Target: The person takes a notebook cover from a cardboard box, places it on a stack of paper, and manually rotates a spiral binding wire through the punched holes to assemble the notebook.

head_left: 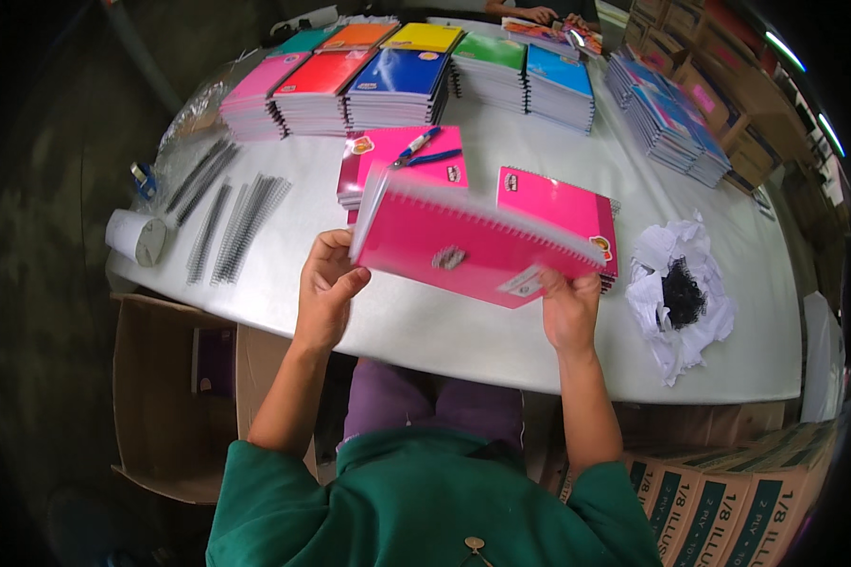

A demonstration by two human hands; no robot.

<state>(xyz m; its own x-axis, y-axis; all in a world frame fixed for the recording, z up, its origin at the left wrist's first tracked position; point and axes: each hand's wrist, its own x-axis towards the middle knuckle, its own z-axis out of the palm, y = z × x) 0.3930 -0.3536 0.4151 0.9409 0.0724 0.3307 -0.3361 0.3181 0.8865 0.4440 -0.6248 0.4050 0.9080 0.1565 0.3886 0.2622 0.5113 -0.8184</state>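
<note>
Between my two hands a pink spiral notebook [463,244] is held up and tilted above the table's near edge, its coil side turned away from me. My left hand [329,283] grips its left edge, thumb toward me. At the lower right corner my right hand [571,307] pinches it with the thumb on the cover. Behind it lies a stack of pink notebooks [383,156] with blue-handled pliers [433,157] on top. To the right is another pink notebook stack [553,200], partly covered by the held one.
Colourful notebook stacks [397,77] line the far side, with more blue notebooks [667,123] at right. Loose binding coils [246,227], a white roll [137,236] and a tape dispenser [144,181] lie left. Crumpled paper [714,312] holds black scraps. An open carton [175,444] stands below.
</note>
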